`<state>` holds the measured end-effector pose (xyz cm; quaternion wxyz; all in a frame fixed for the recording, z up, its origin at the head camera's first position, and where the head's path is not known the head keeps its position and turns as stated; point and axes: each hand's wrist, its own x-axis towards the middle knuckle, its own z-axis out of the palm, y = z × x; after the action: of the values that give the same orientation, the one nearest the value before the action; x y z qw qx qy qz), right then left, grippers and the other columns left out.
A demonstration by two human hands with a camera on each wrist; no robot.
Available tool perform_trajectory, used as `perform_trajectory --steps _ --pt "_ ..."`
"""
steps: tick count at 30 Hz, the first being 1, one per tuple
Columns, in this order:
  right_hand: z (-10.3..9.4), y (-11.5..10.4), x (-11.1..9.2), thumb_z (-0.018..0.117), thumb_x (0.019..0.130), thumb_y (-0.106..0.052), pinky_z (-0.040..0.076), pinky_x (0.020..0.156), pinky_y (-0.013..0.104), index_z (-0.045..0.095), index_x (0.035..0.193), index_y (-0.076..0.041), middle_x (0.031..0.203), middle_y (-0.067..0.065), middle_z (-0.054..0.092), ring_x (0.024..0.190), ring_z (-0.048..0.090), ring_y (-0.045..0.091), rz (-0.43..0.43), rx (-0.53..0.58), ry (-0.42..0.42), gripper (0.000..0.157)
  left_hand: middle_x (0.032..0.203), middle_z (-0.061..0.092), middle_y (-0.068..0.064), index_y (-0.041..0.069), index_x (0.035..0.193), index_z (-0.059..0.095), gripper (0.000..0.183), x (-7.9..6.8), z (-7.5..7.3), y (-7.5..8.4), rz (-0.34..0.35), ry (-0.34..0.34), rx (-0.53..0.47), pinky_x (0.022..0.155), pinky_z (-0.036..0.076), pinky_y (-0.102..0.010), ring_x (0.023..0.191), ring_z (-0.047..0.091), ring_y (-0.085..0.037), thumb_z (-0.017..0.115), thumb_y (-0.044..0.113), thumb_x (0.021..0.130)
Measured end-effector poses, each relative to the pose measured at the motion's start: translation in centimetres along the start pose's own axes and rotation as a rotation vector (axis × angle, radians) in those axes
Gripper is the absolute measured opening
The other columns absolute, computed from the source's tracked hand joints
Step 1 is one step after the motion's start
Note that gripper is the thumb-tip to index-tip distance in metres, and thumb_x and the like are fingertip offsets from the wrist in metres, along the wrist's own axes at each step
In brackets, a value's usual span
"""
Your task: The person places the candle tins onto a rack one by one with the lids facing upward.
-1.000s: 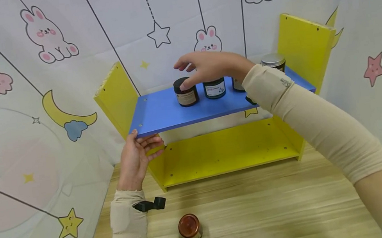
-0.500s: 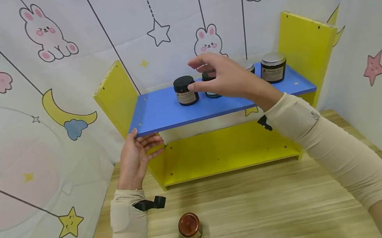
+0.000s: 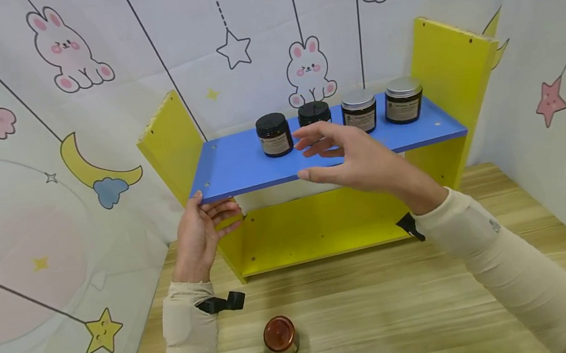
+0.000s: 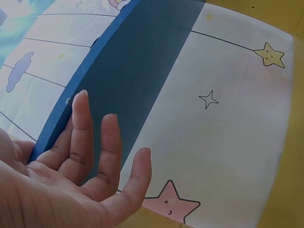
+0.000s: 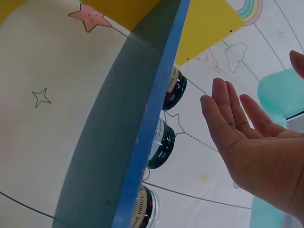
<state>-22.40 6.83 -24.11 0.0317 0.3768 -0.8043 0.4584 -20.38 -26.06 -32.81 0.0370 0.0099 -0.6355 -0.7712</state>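
My left hand (image 3: 198, 235) grips the front left corner of a blue shelf board (image 3: 239, 164), thumb at the top edge and fingers below. In the left wrist view its other fingers (image 4: 110, 147) stick out loosely under the board. My right hand (image 3: 364, 152) hovers before the board's front edge with fingers apart and nothing in them. Behind it, several dark candle jars stand in a row: a black-lidded jar (image 3: 274, 135), another black-lidded jar (image 3: 313, 112) partly hidden by my fingers, a silver-lidded jar (image 3: 359, 112) and a second silver-lidded jar (image 3: 404, 101) at the right.
Yellow side panels (image 3: 452, 78) rise at both ends of the shelf unit, above a yellow bottom board (image 3: 320, 227). A reddish-brown jar (image 3: 281, 337) rests on the wood-grain table (image 3: 381, 305) in front. A cartoon-printed cloth (image 3: 143, 52) hangs behind and at the sides.
My right hand has moved from over the leftmost black-lidded jar down and to the right, away from the jars, uncovering the row. My left hand stays at the board's corner.
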Motion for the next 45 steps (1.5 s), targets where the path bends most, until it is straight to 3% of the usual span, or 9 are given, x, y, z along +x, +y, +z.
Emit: perform_trajectory --steps 8,15,22,26,33,45 --pt "1.7 0.9 -2.6 0.076 0.092 -0.029 0.044 0.11 0.044 0.053 0.144 -0.016 0.133 0.002 0.062 0.121 0.061 0.018 0.02 0.07 -0.043 0.058 0.09 0.074 0.001 0.004 0.121 0.058 0.054 -0.1 0.1 0.0 -0.003 0.001 0.003 0.097 0.048 -0.051 0.091 0.068 -0.02 0.021 0.043 0.112" --pt "3.6 2.0 -4.5 0.077 0.091 -0.029 0.046 0.108 0.042 0.057 0.139 -0.021 0.127 -0.005 0.064 0.116 0.062 0.012 0.021 0.078 -0.06 0.052 0.089 0.075 0.001 0.005 0.118 0.06 0.054 0.0 0.1 0.1 0.007 -0.002 -0.003 0.102 0.044 -0.057 0.092 0.069 -0.021 0.022 0.043 0.112" --pt "5.9 3.7 -6.1 0.078 0.091 -0.027 0.048 0.106 0.043 0.056 0.14 -0.02 0.128 -0.004 0.064 0.116 0.063 0.019 0.012 0.139 -0.078 0.054 0.089 0.074 0.001 0.004 0.122 0.057 0.054 0.0 0.1 0.0 0.004 0.005 0.002 0.102 0.044 -0.056 0.091 0.069 -0.02 0.021 0.044 0.112" --pt "7.0 4.6 -6.8 0.078 0.091 -0.027 0.047 0.105 0.045 0.056 0.14 -0.022 0.128 -0.006 0.064 0.116 0.063 0.019 0.042 0.179 -0.098 0.054 0.09 0.074 0.001 0.005 0.125 0.056 0.053 0.0 0.0 0.0 0.004 0.008 0.006 0.104 0.042 -0.058 0.091 0.069 -0.019 0.021 0.043 0.112" --pt "8.8 6.0 -7.9 0.079 0.09 -0.028 0.049 0.104 0.039 0.057 0.138 -0.027 0.128 -0.01 0.064 0.115 0.062 0.014 0.088 0.234 -0.134 0.053 0.09 0.074 0.001 0.005 0.124 0.056 0.053 0.1 0.0 -0.1 0.007 0.007 0.007 0.104 0.043 -0.058 0.09 0.069 -0.019 0.021 0.043 0.112" --pt "12.0 8.8 -8.9 0.08 0.089 -0.024 0.049 0.103 0.034 0.057 0.139 -0.024 0.132 -0.004 0.064 0.119 0.062 0.016 0.096 0.342 -0.204 0.055 0.09 0.075 0.001 0.004 0.123 0.057 0.054 0.1 0.0 -0.2 0.018 0.004 0.013 0.092 0.052 -0.046 0.09 0.069 -0.019 0.021 0.043 0.112"
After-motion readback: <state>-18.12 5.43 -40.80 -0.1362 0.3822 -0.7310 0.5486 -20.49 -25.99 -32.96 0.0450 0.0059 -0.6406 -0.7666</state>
